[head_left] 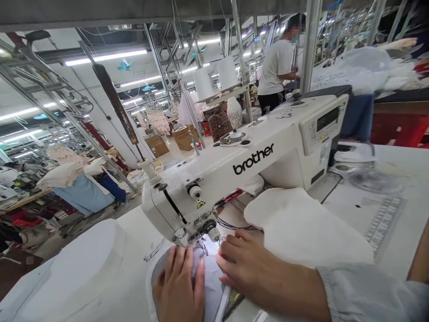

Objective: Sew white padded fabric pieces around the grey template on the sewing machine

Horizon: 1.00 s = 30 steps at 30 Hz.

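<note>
A white sewing machine (217, 174) marked "brother" stands in front of me, its presser foot (202, 246) down near a pale white fabric piece (212, 286). My left hand (179, 284) lies flat on this fabric left of the foot, fingers stretched forward. Just right of the foot, my right hand (250, 264) has its fingers curled together at the fabric's edge. Its fingertips are partly hidden, and the fabric appears to be held there. Another white cut piece (301, 219) lies on the table beyond my right forearm.
Stacked white pieces (83, 255) lie at the left. Red-handled snips (229, 197) rest behind the needle area. A printed ruler scale (385, 228) is on the right tabletop. Thread cones (203, 82) stand above the machine. A co-worker (276, 67) stands behind it.
</note>
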### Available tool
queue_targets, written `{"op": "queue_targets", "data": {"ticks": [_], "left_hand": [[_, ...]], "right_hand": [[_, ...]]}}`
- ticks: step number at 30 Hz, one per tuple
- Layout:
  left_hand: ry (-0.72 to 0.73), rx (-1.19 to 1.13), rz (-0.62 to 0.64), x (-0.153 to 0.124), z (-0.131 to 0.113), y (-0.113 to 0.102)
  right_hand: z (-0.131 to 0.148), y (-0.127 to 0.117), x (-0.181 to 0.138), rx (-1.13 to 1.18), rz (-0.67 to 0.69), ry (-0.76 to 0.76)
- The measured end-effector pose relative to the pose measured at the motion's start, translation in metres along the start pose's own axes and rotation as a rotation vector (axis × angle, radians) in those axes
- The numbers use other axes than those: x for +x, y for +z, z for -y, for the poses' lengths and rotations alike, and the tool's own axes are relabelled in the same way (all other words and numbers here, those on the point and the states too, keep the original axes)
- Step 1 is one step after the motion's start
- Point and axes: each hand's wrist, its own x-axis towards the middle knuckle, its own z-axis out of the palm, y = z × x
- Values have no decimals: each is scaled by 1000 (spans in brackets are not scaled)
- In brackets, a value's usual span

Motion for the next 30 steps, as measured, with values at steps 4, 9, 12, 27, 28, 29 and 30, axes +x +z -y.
{"op": "queue_targets", "data": {"ticks": [4, 9, 12, 27, 28, 29, 30], "left_hand": [[-10, 7, 55, -3, -6, -3], [71, -92, 60, 5, 12, 2], [164, -165, 100, 13, 26, 3], [163, -274, 167, 24, 29, -4], [158, -275, 170, 24, 28, -3], [170, -279, 181, 24, 28, -4], [189, -286, 195, 26, 29, -4]], "right_hand": [[1, 6, 0, -31, -38, -9], [6, 9, 3, -51, -58, 2], [9, 10, 6, -92, -44, 12], [8, -5, 6, 181, 102, 100], [8, -6, 6, 186, 102, 100], [9, -6, 6, 193, 97, 104], [10, -6, 6, 200, 90, 109]]}}
